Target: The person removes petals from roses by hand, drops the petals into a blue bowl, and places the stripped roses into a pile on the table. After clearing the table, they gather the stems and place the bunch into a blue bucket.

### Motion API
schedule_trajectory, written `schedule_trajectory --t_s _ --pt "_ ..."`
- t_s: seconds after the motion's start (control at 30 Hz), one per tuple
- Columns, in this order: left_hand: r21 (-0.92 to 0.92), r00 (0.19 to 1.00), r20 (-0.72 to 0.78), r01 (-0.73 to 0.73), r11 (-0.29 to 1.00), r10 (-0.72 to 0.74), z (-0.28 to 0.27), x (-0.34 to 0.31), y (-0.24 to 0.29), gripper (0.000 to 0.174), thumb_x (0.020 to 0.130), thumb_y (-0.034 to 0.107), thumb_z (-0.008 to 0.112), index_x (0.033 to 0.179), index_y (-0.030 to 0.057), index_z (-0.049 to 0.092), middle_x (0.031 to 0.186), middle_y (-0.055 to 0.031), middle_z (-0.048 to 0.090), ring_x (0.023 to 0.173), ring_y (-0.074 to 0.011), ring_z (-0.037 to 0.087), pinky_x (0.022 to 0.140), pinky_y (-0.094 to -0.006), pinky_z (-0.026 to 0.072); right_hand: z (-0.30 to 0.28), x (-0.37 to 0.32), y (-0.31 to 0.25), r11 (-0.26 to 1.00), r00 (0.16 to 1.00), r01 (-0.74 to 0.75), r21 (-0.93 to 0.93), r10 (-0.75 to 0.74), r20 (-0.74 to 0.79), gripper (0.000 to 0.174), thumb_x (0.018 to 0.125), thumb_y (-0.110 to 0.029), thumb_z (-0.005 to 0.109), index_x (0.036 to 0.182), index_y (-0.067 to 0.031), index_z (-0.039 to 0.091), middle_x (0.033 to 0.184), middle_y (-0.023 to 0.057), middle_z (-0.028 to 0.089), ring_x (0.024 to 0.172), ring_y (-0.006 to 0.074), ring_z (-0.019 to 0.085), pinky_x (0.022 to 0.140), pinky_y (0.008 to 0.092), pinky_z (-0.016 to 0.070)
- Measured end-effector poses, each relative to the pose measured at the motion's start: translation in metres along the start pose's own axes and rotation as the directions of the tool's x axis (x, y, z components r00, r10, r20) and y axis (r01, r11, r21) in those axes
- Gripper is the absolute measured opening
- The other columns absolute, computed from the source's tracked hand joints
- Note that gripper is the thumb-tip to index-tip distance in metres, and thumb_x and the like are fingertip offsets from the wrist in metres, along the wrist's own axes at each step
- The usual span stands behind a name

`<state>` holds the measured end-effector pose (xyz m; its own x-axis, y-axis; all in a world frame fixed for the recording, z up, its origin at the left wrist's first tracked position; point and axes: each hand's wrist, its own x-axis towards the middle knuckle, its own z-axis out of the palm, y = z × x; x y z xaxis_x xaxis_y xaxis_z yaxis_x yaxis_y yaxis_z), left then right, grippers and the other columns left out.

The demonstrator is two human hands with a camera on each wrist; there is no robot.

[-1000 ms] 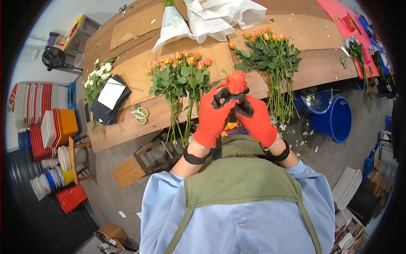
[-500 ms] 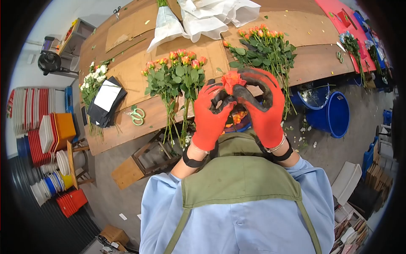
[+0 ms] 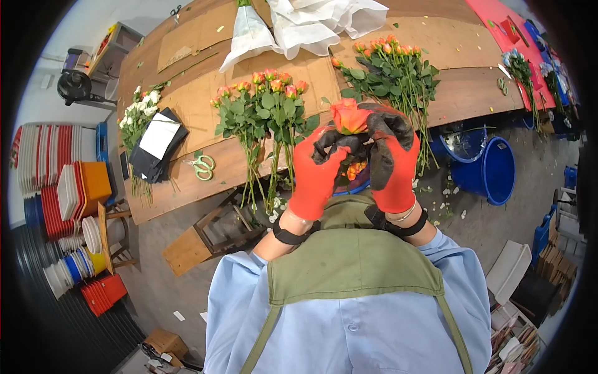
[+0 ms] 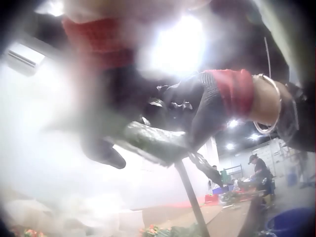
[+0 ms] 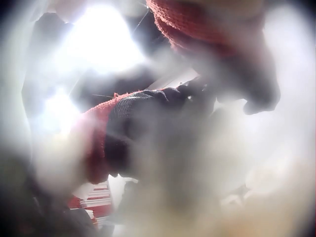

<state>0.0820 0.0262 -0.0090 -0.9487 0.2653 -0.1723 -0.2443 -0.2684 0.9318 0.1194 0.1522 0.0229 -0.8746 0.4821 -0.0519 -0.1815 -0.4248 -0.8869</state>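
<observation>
Both hands wear red gloves with black palms and meet in front of the chest in the head view. My left hand (image 3: 314, 165) holds a single orange rose (image 3: 349, 117) just beneath its bloom, which faces up. At the bloom's right side my right hand (image 3: 397, 156) has its fingers curled, with fingertips right at the petals and the thumb lower down. The left wrist view shows a green leaf (image 4: 153, 140) between the hands and a stem (image 4: 192, 197) slanting down. The right wrist view is badly blurred.
Orange rose bunches (image 3: 265, 106) lie on the wooden table (image 3: 177, 193), with green-handled scissors (image 3: 203, 166), white roses (image 3: 138, 112) and white wrapping (image 3: 324, 25). Orange petals (image 3: 356, 170) show below the hands. Blue buckets (image 3: 492, 171) stand right; a wooden stool (image 3: 187, 249) is under the table edge.
My right hand spread its fingers around the bloom half a second ago and is now curled at its right side. The left hand keeps its hold; the bloom faces up more openly.
</observation>
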Motion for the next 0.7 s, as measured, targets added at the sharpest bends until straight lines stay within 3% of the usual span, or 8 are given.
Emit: schedule_trajectory --t_s 0.1,0.2,0.33,0.4,0.43,0.53,0.6,0.7 --pt "-0.077 0.998 0.012 0.059 0.995 -0.058 0.002 -0.004 0.001 0.034 0.083 -0.003 0.066 0.116 -0.0069 0.059 0.1 -0.0108 0.067 0.088 -0.0146 0.065 0.082 -0.0284 0.0515 -0.006 0.002 0.009 0.898 0.962 0.274 -0.344 -0.252 0.107 0.023 0.09 -0.01 0.055 0.111 0.0004 0.06 0.109 0.0085 0.064 0.097 0.0183 0.061 0.08 0.0297 0.0516" --pt "-0.189 0.988 -0.098 0.098 0.977 -0.118 0.002 -0.006 0.0 0.034 0.085 -0.003 0.066 0.117 -0.0076 0.057 0.104 -0.0124 0.065 0.09 -0.0154 0.065 0.082 -0.0293 0.0517 -0.011 0.011 0.017 0.995 0.995 0.096 0.0 -0.096 -0.026 0.022 0.093 -0.014 0.053 0.107 0.0016 0.06 0.108 0.0096 0.064 0.1 0.019 0.061 0.078 0.0292 0.0514" --pt "-0.105 0.992 -0.091 0.074 0.992 -0.084 -0.006 0.002 0.004 0.036 0.082 -0.005 0.067 0.116 -0.0074 0.057 0.103 -0.011 0.063 0.095 -0.0154 0.063 0.085 -0.0299 0.0519 -0.029 0.023 0.017 0.989 0.989 0.144 -0.015 -0.145 -0.043 0.025 0.095 -0.019 0.052 0.104 0.0024 0.059 0.11 0.0122 0.063 0.103 0.02 0.06 0.083 0.032 0.0496" --pt "-0.072 0.998 -0.07 0.003 0.997 -0.008 -0.01 0.008 0.005 0.036 0.08 -0.007 0.068 0.114 -0.0071 0.057 0.102 -0.0098 0.063 0.097 -0.0152 0.062 0.086 -0.0299 0.0519 -0.039 0.026 0.009 0.965 0.897 0.225 0.134 -0.259 0.359 0.029 0.094 -0.024 0.054 0.102 0.0033 0.059 0.114 0.0147 0.061 0.104 0.022 0.059 0.092 0.0362 0.0461" --pt "0.049 0.993 -0.081 -0.084 0.995 0.087 -0.011 0.01 0.007 0.036 0.079 -0.008 0.068 0.112 -0.0067 0.058 0.102 -0.0087 0.062 0.096 -0.0149 0.062 0.086 -0.0294 0.0515 -0.046 0.016 -0.005 0.999 0.919 0.032 0.003 -0.031 0.394 0.031 0.087 -0.022 0.06 0.106 0.0037 0.06 0.12 0.0156 0.059 0.109 0.0244 0.058 0.099 0.0393 0.0415" --pt "0.077 0.988 -0.063 -0.134 0.988 0.139 -0.014 0.014 0.005 0.036 0.075 -0.008 0.071 0.108 -0.0058 0.059 0.101 -0.0074 0.062 0.094 -0.0145 0.06 0.085 -0.029 0.0504 -0.036 0.016 -0.005 0.906 0.939 0.28 -0.319 -0.188 0.29 0.036 0.08 -0.017 0.064 0.11 0.0029 0.062 0.123 0.0147 0.059 0.112 0.0241 0.057 0.099 0.0375 0.0425" --pt "-0.02 0.994 -0.039 -0.104 0.994 0.103 -0.014 0.016 0.002 0.036 0.073 -0.007 0.073 0.106 -0.0053 0.059 0.1 -0.0072 0.063 0.093 -0.0144 0.059 0.085 -0.0291 0.0497 -0.02 0.014 -0.008 0.925 0.958 0.236 -0.298 -0.171 0.23 0.041 0.073 -0.007 0.066 0.113 0.001 0.064 0.123 0.0136 0.059 0.114 0.0239 0.056 0.099 0.036 0.0432" --pt "0.308 0.95 0.038 -0.305 0.901 0.308 -0.013 0.015 -0.001 0.038 0.071 -0.003 0.077 0.104 -0.0039 0.059 0.099 -0.0084 0.063 0.092 -0.0151 0.059 0.085 -0.0303 0.049 -0.006 0.016 -0.007 0.817 0.923 0.358 -0.453 -0.237 0.302 0.038 0.072 0.003 0.07 0.109 -0.0001 0.066 0.117 0.0109 0.063 0.108 0.0241 0.06 0.096 0.0346 0.0458"
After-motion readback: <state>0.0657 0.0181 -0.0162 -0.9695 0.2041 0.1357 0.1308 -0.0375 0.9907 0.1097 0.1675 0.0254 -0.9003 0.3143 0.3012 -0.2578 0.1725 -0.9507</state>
